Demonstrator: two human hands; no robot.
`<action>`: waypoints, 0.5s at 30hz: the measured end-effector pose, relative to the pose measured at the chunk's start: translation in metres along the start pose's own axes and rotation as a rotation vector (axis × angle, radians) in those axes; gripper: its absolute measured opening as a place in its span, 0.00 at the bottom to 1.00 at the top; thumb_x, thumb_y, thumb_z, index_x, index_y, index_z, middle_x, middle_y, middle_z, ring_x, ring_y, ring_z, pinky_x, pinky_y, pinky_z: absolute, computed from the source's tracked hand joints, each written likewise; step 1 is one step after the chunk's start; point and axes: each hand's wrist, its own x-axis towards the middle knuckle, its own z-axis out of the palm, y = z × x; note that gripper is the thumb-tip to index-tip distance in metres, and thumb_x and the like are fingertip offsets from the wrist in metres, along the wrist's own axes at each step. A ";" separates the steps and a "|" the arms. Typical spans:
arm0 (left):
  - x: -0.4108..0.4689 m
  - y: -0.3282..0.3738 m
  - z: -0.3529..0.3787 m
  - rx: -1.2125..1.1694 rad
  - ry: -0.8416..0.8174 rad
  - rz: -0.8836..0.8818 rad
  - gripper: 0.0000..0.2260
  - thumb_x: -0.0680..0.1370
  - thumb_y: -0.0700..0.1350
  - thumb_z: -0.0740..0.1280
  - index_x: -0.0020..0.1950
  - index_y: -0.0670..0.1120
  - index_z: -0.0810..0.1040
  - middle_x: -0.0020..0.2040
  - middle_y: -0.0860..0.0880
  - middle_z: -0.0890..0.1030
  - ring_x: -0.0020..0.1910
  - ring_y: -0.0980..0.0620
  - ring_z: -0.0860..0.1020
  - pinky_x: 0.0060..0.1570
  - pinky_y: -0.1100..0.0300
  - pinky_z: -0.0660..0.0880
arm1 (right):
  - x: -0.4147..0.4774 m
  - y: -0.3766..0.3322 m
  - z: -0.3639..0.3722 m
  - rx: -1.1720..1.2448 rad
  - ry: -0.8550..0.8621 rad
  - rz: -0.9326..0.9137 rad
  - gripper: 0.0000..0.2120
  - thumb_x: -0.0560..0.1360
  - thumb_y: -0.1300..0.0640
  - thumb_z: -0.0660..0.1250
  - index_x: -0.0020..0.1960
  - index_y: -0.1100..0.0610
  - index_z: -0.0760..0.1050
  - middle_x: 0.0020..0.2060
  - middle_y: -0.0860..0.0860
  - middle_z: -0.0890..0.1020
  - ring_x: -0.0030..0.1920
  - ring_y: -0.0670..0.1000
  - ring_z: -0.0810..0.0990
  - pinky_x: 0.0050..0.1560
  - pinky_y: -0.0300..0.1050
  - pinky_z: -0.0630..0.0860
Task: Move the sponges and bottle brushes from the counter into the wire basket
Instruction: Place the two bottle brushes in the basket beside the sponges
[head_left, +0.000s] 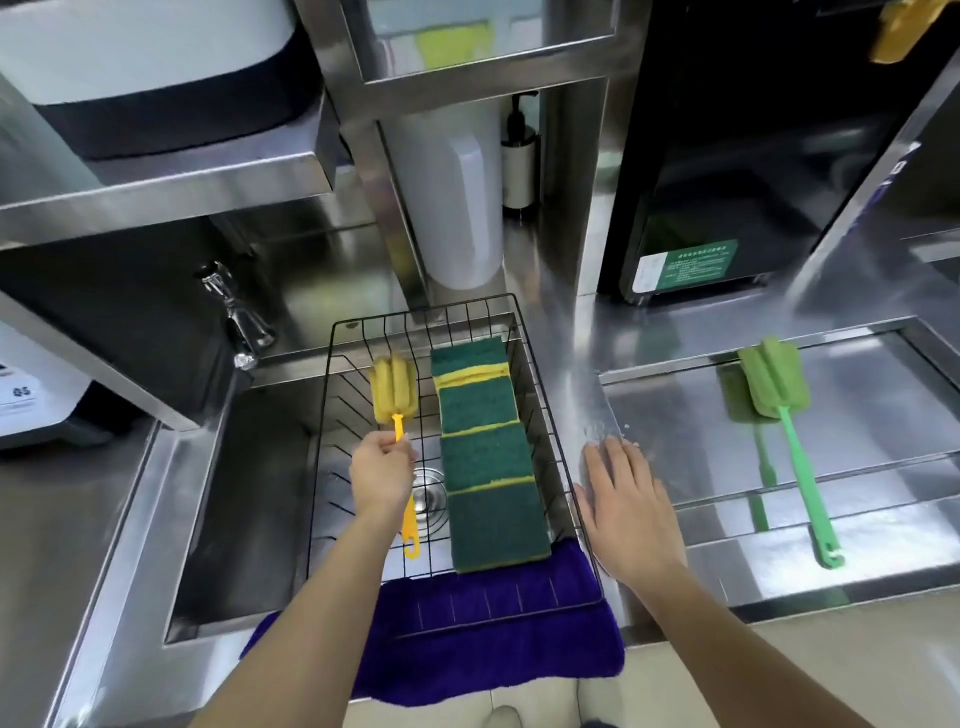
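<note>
1. Green-topped sponges (485, 457), 4 of them, lie in an overlapping row along the right side of the wire basket (535, 395), yellow edges showing between them.
2. In the basket's left part is the yellow bottle brush (393, 391), foam head toward the far wall and handle running back toward the person.
3. The left hand (382, 480) is curled closed around that handle just below the foam head; the hooked handle end shows below the wrist.
4. The basket sits over the steel sink (244, 499), its near end on a purple cloth (467, 654) draped over the sink's front edge.
5. The right hand (626, 512) is flat, fingers spread and holding nothing, on the counter (582, 364) just beside the basket's right rim.
6. A green bottle brush (779, 395) lies well apart to the right on the recessed steel drainboard (883, 415), outside the basket.
</note>
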 end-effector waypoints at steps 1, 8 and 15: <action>0.002 -0.001 0.005 -0.035 -0.013 -0.032 0.08 0.78 0.40 0.61 0.52 0.37 0.76 0.37 0.45 0.78 0.36 0.52 0.74 0.32 0.63 0.69 | 0.000 0.000 0.000 -0.005 -0.003 0.003 0.25 0.75 0.48 0.48 0.62 0.62 0.70 0.59 0.63 0.76 0.60 0.63 0.71 0.49 0.57 0.76; 0.013 -0.009 0.021 0.202 -0.088 -0.076 0.05 0.75 0.40 0.65 0.39 0.42 0.78 0.39 0.43 0.78 0.42 0.44 0.74 0.43 0.55 0.72 | 0.001 -0.001 0.001 -0.016 0.003 0.004 0.24 0.75 0.48 0.48 0.62 0.62 0.70 0.59 0.62 0.75 0.61 0.63 0.70 0.49 0.57 0.75; 0.027 0.003 0.008 0.664 -0.398 -0.012 0.10 0.76 0.41 0.63 0.36 0.41 0.73 0.37 0.36 0.76 0.41 0.36 0.77 0.40 0.53 0.72 | 0.001 0.000 0.001 -0.025 -0.001 0.008 0.24 0.75 0.48 0.48 0.62 0.61 0.70 0.59 0.61 0.75 0.61 0.62 0.70 0.48 0.57 0.75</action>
